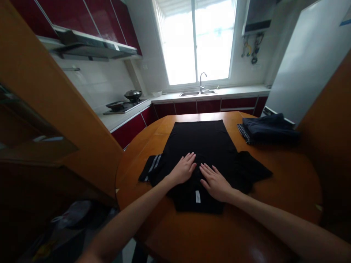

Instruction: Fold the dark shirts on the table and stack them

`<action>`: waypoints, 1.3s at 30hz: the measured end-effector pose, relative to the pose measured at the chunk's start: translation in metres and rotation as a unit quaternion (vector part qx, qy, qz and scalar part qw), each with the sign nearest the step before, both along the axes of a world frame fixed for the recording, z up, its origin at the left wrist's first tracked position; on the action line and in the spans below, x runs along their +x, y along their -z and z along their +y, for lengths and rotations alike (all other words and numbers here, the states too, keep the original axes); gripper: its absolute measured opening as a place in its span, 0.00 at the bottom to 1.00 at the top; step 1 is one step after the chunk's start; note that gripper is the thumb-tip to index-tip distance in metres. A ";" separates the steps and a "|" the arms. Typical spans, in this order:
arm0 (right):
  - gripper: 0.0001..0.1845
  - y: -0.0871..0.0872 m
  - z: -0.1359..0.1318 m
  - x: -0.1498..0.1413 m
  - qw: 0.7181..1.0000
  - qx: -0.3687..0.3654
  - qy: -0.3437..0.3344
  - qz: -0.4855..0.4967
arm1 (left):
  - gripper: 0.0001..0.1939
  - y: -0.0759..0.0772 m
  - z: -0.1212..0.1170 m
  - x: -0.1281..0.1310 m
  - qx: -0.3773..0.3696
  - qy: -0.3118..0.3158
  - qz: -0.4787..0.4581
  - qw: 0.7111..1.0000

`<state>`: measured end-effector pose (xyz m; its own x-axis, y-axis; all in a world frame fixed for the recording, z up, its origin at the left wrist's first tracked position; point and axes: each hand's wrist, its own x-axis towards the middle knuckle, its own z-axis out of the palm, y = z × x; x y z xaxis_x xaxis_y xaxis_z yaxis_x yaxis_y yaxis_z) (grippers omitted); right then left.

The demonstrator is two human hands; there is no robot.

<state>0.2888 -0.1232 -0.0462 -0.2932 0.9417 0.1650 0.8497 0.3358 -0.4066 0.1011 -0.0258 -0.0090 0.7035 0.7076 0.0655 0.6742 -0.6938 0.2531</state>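
Observation:
A black short-sleeved shirt (201, 137) lies spread out on the round wooden table (142, 140), its collar end toward me and its hem toward the window. Pale stripes cross the left sleeve (151, 166), and a white label (197, 196) shows near the collar. My left hand (183, 168) rests flat on the middle of the shirt, fingers stretched out. Beside it, slightly nearer to me, my right hand (215, 181) also lies flat on the cloth with its fingers extended. A small gap separates the two hands, and neither grips the fabric.
Folded dark blue clothing (270, 128) is stacked at the table's back right. Beyond the table run a counter with a sink (197, 93) and a stove with a pan (133, 95). A wooden frame (68, 109) stands on the left, a white fridge (304, 65) on the right.

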 end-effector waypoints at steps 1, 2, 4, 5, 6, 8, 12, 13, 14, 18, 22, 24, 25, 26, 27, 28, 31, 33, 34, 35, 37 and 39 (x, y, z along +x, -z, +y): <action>0.33 -0.002 0.003 0.001 1.000 -0.005 0.008 0.010 | 0.28 -0.001 0.009 0.006 -0.004 -0.003 0.005 1.000; 0.32 -0.005 0.008 0.002 1.000 -0.008 0.018 0.019 | 0.28 -0.001 0.018 0.013 -0.007 -0.001 0.010 1.000; 0.32 -0.012 0.025 0.004 0.999 0.001 0.038 0.025 | 0.28 0.002 0.035 0.026 -0.007 0.007 0.016 1.000; 0.32 -0.015 0.037 0.005 0.999 0.011 0.048 0.020 | 0.28 0.004 0.043 0.032 -0.004 0.008 0.017 1.000; 0.32 -0.016 0.050 0.007 0.998 0.020 0.058 0.009 | 0.28 0.007 0.050 0.037 0.001 0.004 0.019 1.000; 0.33 -0.015 0.075 0.014 0.996 0.020 0.082 -0.020 | 0.28 0.014 0.060 0.044 0.013 -0.008 0.028 0.999; 0.39 0.000 0.112 0.048 0.989 -0.030 0.129 -0.072 | 0.29 0.028 0.068 0.047 0.050 -0.008 0.048 0.998; 0.41 0.004 0.116 0.061 0.984 -0.044 0.157 -0.078 | 0.29 0.030 0.068 0.046 0.056 -0.007 0.050 0.997; 0.42 0.007 0.120 0.075 0.976 -0.058 0.193 -0.082 | 0.30 0.031 0.067 0.045 0.060 -0.007 0.052 0.997; 0.47 0.005 0.133 0.121 0.937 -0.107 0.323 -0.083 | 0.31 0.029 0.065 0.044 0.056 -0.008 0.052 0.997; 0.45 -0.003 0.156 0.107 0.957 -0.038 0.281 -0.069 | 0.30 0.028 0.064 0.045 0.070 -0.009 0.053 0.996; 0.40 -0.003 0.170 0.082 0.982 0.009 0.180 -0.054 | 0.29 0.029 0.064 0.045 0.082 -0.009 0.055 0.995; 0.39 -0.002 0.177 0.071 0.990 0.016 0.129 -0.048 | 0.29 0.030 0.065 0.045 0.086 -0.008 0.058 0.995; 0.38 0.000 0.184 0.062 0.995 0.016 0.086 -0.046 | 0.29 0.030 0.065 0.045 0.089 -0.007 0.060 0.994; 0.37 0.002 0.192 0.058 0.997 0.011 0.053 -0.050 | 0.29 0.030 0.065 0.045 0.090 -0.006 0.063 0.994; 0.37 0.004 0.200 0.060 0.998 0.003 0.033 -0.059 | 0.29 0.031 0.065 0.045 0.091 -0.006 0.063 0.994; 0.38 0.004 0.224 0.096 0.994 -0.027 0.047 -0.091 | 0.28 0.029 0.064 0.044 0.086 -0.007 0.057 0.995; 0.38 -0.003 0.242 0.137 0.990 -0.045 0.086 -0.100 | 0.29 0.026 0.064 0.043 0.076 -0.008 0.050 0.996; 0.38 -0.009 0.251 0.158 0.987 -0.052 0.111 -0.103 | 0.29 0.025 0.063 0.043 0.069 -0.008 0.048 0.996; 0.39 -0.015 0.260 0.177 0.983 -0.059 0.136 -0.105 | 0.29 0.023 0.063 0.043 0.063 -0.008 0.047 0.997; 0.40 -0.026 0.275 0.201 0.976 -0.064 0.179 -0.107 | 0.29 0.021 0.062 0.042 0.050 -0.007 0.049 0.998; 0.40 -0.032 0.283 0.203 0.973 -0.053 0.197 -0.108 | 0.29 0.020 0.062 0.041 0.045 -0.007 0.052 0.998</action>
<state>0.4915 0.1601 -0.0138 0.0778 0.9964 0.0349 0.9733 -0.0684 -0.2192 0.1424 0.0362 -0.0289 0.6992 0.7126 0.0568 0.7040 -0.7002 0.1189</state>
